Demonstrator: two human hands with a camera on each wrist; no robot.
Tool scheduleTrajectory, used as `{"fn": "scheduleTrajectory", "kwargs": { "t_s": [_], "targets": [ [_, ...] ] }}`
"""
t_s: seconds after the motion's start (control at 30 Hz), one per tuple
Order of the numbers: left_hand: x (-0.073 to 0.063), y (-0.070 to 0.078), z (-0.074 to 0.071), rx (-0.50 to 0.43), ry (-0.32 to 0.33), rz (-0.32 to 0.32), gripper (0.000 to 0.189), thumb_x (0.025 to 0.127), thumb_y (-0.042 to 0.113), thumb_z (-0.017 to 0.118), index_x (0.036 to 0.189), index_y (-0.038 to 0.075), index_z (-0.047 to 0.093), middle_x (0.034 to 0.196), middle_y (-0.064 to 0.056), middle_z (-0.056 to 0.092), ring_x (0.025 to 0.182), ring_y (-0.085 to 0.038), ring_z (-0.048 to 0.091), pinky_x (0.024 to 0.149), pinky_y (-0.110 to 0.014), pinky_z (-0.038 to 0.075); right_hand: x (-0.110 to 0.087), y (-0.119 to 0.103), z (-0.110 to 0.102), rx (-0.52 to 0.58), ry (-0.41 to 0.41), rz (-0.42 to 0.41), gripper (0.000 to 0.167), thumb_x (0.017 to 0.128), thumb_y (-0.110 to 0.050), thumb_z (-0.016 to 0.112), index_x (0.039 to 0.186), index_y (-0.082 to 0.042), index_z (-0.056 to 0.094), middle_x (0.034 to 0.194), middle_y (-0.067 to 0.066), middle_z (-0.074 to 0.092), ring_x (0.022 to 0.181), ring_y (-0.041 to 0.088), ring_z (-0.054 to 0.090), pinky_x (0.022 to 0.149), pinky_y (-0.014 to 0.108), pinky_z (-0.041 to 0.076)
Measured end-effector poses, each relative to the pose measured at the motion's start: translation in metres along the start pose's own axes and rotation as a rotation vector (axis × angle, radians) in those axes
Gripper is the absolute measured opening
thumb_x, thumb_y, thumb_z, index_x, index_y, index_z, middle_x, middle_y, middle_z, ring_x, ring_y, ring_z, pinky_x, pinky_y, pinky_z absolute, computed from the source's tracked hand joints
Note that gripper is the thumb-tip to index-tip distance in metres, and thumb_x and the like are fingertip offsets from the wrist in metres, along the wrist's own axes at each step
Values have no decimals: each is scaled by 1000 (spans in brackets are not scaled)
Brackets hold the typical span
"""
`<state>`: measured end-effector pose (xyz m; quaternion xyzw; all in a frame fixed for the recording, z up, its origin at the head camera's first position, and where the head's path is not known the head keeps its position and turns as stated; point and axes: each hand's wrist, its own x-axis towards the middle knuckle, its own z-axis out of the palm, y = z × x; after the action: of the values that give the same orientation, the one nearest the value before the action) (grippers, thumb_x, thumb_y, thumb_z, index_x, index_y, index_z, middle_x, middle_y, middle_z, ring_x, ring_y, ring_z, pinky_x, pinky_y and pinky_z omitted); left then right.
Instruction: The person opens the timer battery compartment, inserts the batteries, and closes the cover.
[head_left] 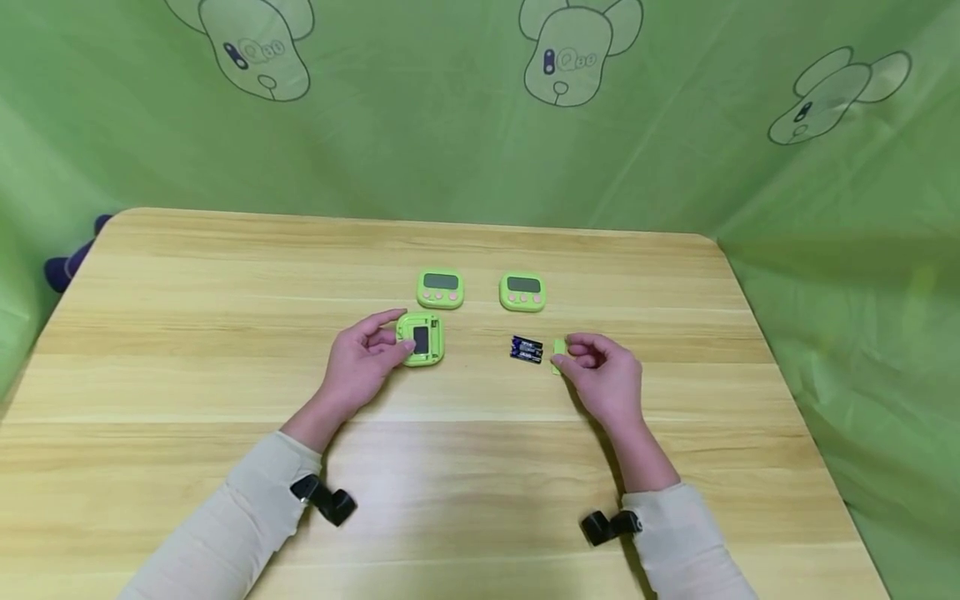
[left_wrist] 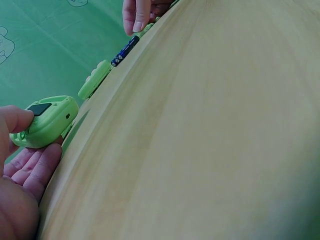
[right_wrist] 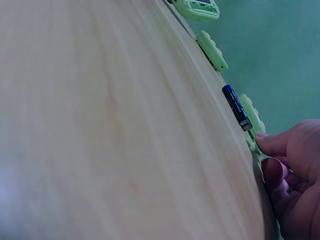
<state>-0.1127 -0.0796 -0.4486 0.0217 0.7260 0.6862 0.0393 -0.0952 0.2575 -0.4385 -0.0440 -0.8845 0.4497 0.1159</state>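
In the head view my left hand grips a light-green digital timer with its back facing up, thumb on top and fingers round its left side. The timer's battery compartment lies exposed, with a dark panel beside it. My right hand pinches a small light-green battery cover between thumb and fingertips, close to the tabletop. Just left of the cover, dark blue batteries lie side by side on the table. The left wrist view shows the left thumb pressing on the timer and fingers beneath it.
Two more green timers, one at left and one at right, lie face up behind the hands, with grey screens and pink buttons. The wooden table is backed by a green curtain with mouse-like cartoon prints.
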Motion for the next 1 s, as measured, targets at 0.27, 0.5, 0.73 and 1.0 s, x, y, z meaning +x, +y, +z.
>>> {"fn": "scheduleTrajectory", "kwargs": {
  "t_s": [0.27, 0.5, 0.73, 1.0],
  "targets": [
    [-1, 0, -1, 5, -6, -2, 47, 88, 6, 75, 134, 8, 62, 94, -14, 71, 76, -15, 67, 64, -22, 57, -6, -7, 6, 54, 10, -101, 26, 76, 0, 86, 99, 2, 75, 86, 10, 70, 71, 18, 61, 62, 16, 52],
    [0, 0, 0, 7, -4, 5, 46, 88, 5, 75, 133, 8, 63, 93, -13, 71, 75, -15, 66, 63, -21, 56, -11, -20, 14, 1, -83, -208, 23, 75, 1, 87, 96, -1, 76, 78, 5, 67, 62, 19, 55, 53, 17, 45],
    [0, 0, 0, 3, -3, 11, 46, 88, 4, 75, 132, 8, 63, 93, -13, 71, 75, -16, 67, 65, -22, 57, -13, -27, 17, -123, -159, -174, 20, 79, -8, 85, 98, -5, 78, 75, -1, 62, 59, 16, 51, 49, 22, 41],
    [-1, 0, 0, -1, -9, 15, 46, 88, 4, 75, 133, 7, 63, 93, -13, 71, 74, -15, 67, 64, -22, 57, -14, -31, 19, -179, -194, -177, 18, 80, -12, 86, 95, -7, 78, 78, -1, 64, 60, 16, 50, 51, 26, 41]
  ]
}}
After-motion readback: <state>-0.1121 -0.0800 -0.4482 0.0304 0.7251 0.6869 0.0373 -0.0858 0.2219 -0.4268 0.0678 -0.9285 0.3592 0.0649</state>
